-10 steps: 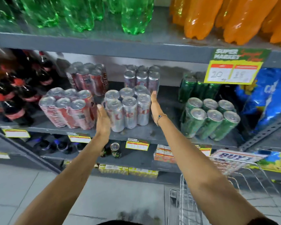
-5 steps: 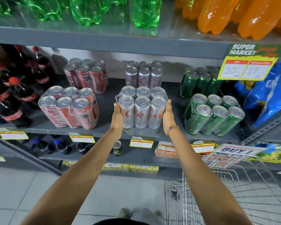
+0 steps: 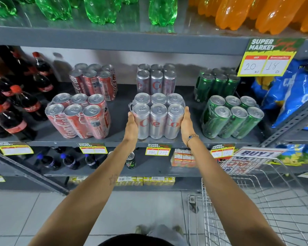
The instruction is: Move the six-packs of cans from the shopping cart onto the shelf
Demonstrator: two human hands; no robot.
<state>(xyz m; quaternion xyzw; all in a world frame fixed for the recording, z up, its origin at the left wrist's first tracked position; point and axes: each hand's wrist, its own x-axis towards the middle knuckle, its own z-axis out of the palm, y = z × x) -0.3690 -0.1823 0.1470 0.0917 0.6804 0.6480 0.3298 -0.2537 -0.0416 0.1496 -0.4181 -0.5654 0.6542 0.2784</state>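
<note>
A: Where is the silver six-pack (image 3: 158, 116) found?

B: It is stood on the shelf (image 3: 121, 141), near the front edge, between the red six-pack (image 3: 78, 116) and the green six-pack (image 3: 231, 116), with a second silver pack (image 3: 156, 79) set behind it.

A: How is it being held?

B: It is pressed from both sides. The left hand (image 3: 132, 123) is laid flat against the left end can and the right hand (image 3: 186, 121) against the right end can, fingers extended rather than curled under. The pack is clamped between the palms, though its base appears to be borne by the shelf.

A: Why that grip?

B: A shrink-wrapped pack offers no handle, so side pressure is probably used to slide and square it with the row behind.

A: And the cart (image 3: 256, 206)?

B: Only wire mesh is seen at lower right; no packs can be made out in the visible part, so the remaining load cannot be judged.
</note>
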